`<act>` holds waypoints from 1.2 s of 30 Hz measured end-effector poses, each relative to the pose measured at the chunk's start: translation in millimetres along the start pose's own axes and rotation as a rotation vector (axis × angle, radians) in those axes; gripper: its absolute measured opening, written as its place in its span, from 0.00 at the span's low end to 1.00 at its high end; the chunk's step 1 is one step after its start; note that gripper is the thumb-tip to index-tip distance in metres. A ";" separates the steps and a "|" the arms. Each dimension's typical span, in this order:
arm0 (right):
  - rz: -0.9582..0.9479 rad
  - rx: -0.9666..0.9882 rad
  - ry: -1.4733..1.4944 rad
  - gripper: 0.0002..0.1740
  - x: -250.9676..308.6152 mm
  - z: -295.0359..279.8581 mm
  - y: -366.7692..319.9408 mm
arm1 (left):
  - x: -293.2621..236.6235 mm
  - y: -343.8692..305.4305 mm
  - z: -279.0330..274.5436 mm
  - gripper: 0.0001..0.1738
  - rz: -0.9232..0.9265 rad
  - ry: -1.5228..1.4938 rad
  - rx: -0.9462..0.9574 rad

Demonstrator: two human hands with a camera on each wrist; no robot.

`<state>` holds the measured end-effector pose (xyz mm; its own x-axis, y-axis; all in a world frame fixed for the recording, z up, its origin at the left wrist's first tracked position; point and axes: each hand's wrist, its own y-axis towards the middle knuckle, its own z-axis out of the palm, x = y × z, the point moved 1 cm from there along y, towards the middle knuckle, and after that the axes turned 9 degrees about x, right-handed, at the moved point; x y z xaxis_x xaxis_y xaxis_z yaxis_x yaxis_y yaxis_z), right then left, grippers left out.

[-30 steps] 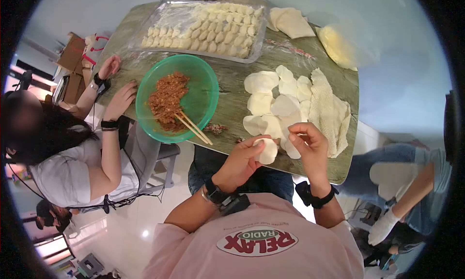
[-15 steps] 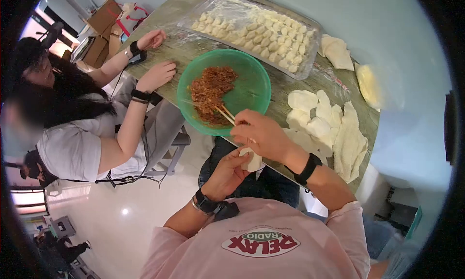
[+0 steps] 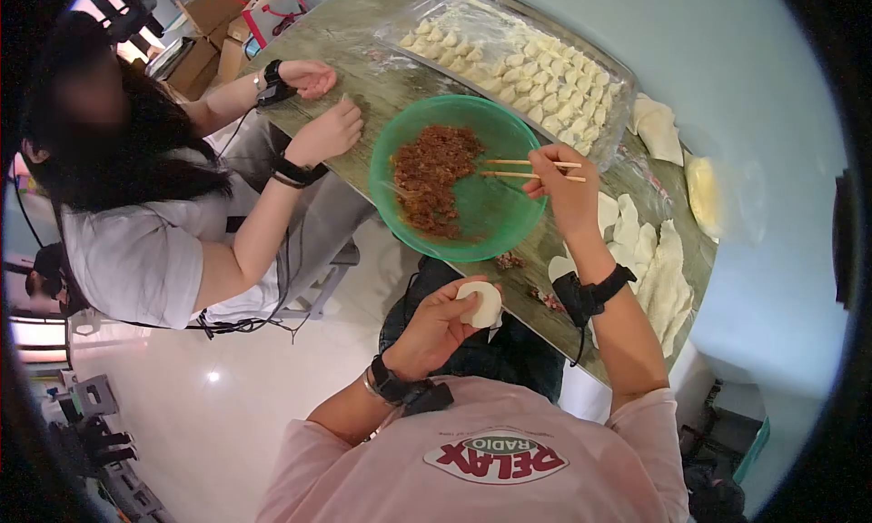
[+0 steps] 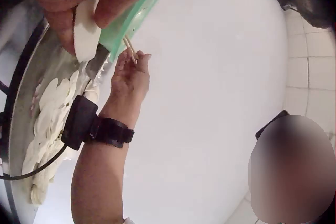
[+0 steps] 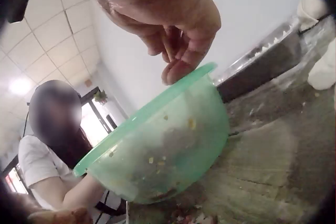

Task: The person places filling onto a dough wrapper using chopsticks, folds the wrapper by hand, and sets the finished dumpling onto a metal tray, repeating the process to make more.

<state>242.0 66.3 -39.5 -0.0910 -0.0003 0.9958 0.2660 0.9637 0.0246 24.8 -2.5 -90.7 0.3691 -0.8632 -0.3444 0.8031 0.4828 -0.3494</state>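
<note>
My left hand pinches a round white dumpling wrapper in front of the table edge; the left wrist view shows the wrapper edge-on between thumb and fingers. Over the right rim of the green bowl, my right hand grips a pair of wooden chopsticks. Their tips point left, toward the reddish-brown minced filling heaped on the bowl's left side. In the right wrist view, the right hand is at the rim of the bowl, whose wall hides the chopstick tips.
A metal tray with rows of shaped dumplings stands at the back. Loose wrappers and a cream cloth lie on the right. Another person sits at left, hands by the table. A yellowish bag lies at the far right.
My right hand went from beside the wrapper to the chopsticks, picked them up and moved to the bowl's right side. The left hand still holds the wrapper. The head view has swung left.
</note>
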 end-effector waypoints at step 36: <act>0.277 -0.402 -0.540 0.18 -53.3 -135.0 -214.1 | 23.0 23.1 14.0 0.17 -0.073 0.168 -0.029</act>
<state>319.5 -176.0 -86.0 -0.4026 0.4615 0.7905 0.6704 0.7367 -0.0887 58.4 -13.3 -94.5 0.2251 -0.8605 -0.4571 0.8099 0.4260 -0.4031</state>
